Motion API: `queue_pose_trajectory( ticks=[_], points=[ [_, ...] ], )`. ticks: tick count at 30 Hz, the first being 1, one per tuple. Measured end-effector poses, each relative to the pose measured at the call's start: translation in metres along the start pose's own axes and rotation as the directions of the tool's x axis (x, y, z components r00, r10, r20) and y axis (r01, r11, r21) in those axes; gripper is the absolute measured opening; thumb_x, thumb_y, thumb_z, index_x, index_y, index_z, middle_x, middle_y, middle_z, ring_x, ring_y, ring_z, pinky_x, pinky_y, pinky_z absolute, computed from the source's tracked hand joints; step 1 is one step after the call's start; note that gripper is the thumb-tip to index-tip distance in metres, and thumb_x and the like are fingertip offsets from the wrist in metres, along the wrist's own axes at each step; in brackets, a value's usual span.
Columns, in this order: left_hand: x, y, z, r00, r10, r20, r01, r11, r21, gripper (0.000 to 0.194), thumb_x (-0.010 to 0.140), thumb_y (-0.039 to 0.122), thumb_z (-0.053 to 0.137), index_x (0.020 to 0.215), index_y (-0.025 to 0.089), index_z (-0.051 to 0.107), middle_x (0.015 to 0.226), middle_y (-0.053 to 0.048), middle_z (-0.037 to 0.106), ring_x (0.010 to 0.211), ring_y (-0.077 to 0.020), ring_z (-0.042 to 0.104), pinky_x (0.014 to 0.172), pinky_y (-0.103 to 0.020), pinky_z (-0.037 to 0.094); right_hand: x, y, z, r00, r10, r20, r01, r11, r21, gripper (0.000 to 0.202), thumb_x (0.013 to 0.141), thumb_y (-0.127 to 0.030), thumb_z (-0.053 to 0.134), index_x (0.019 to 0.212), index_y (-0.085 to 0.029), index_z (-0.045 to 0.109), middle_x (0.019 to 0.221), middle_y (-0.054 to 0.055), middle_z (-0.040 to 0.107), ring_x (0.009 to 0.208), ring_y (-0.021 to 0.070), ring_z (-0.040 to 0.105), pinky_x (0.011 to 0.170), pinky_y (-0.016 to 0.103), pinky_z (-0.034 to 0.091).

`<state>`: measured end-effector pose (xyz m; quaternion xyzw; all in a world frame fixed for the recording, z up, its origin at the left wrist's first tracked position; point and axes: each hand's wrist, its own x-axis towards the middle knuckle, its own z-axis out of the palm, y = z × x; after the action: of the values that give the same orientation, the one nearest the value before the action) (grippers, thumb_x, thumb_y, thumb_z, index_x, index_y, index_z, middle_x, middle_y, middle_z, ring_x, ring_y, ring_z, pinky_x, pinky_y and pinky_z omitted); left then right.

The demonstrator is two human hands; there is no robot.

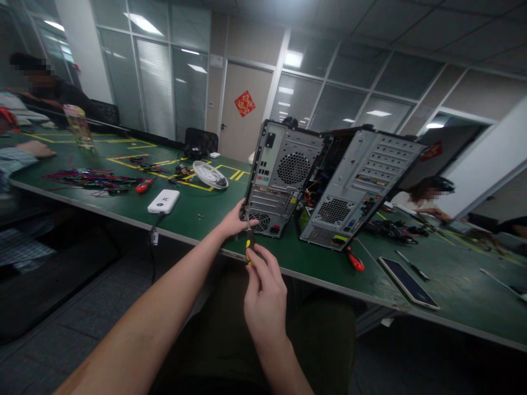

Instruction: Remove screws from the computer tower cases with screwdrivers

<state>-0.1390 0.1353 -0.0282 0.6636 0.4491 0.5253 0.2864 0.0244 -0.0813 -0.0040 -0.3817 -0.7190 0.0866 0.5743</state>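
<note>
My right hand pinches the yellow-and-black handle of a screwdriver. Its shaft points up toward the lower rear panel of the left computer tower, beside the fan grille; whether the tip sits in a screw is too small to tell. My left hand grips the bottom left edge of that tower, thumb across the rear panel near the screwdriver's shaft and other fingers partly hidden along the side. A second computer tower stands upright to the right, its rear also facing me.
On the green table lie a white power bank with a cable, a red screwdriver, loose wires and a white basket. Right of the towers are another red-handled tool and a phone. Other people sit around.
</note>
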Motion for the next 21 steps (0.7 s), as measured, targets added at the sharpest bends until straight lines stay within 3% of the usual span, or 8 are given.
queue_pose_trajectory(
  ticks=[4, 11, 16, 21],
  points=[
    [0.0004, -0.0006, 0.0, 1.0, -0.002, -0.01, 0.003, 1.0, 0.02, 0.112, 0.067, 0.056, 0.09, 0.161, 0.02, 0.04, 0.15, -0.016, 0.064, 0.141, -0.0372, 0.06, 0.125, -0.055, 0.041, 0.0008, -0.0003, 0.0017, 0.999, 0.044, -0.028, -0.044, 0.999, 0.005, 0.033, 0.101, -0.014, 0.058, 0.125, -0.024, 0.078, 0.126, 0.013, 0.072, 0.114, 0.0237, 0.075, 0.095, 0.036, 0.064],
    [-0.0008, 0.0018, -0.0004, 1.0, -0.01, -0.002, 0.01, 1.0, 0.026, 0.114, 0.068, 0.057, 0.088, 0.161, 0.013, 0.039, 0.153, -0.02, 0.061, 0.143, -0.0377, 0.059, 0.126, -0.052, 0.04, 0.001, 0.0026, 0.0052, 0.99, 0.138, -0.044, -0.136, 0.99, 0.033, 0.014, 0.1, -0.021, 0.067, 0.113, -0.019, 0.072, 0.115, 0.01, 0.071, 0.096, 0.0186, 0.073, 0.082, 0.029, 0.064],
    [0.0004, -0.0016, 0.0009, 1.0, -0.012, 0.0, 0.012, 1.0, 0.012, 0.113, 0.068, 0.055, 0.09, 0.162, 0.018, 0.039, 0.149, -0.017, 0.065, 0.137, -0.036, 0.063, 0.123, -0.052, 0.043, 0.0014, 0.0041, 0.0042, 0.994, 0.087, -0.061, -0.086, 0.996, 0.006, 0.018, 0.1, -0.02, 0.065, 0.116, -0.02, 0.074, 0.118, 0.011, 0.072, 0.105, 0.0213, 0.073, 0.088, 0.033, 0.064],
    [0.0019, -0.003, 0.0014, 1.0, 0.009, 0.005, -0.009, 1.0, -0.005, 0.111, 0.069, 0.055, 0.089, 0.161, 0.02, 0.039, 0.154, -0.016, 0.061, 0.144, -0.0355, 0.058, 0.126, -0.052, 0.04, 0.0007, 0.0037, 0.0034, 0.998, 0.019, -0.062, -0.021, 0.999, -0.026, 0.028, 0.103, -0.017, 0.058, 0.121, -0.023, 0.078, 0.124, 0.012, 0.072, 0.112, 0.0221, 0.074, 0.092, 0.035, 0.065]
  ],
)
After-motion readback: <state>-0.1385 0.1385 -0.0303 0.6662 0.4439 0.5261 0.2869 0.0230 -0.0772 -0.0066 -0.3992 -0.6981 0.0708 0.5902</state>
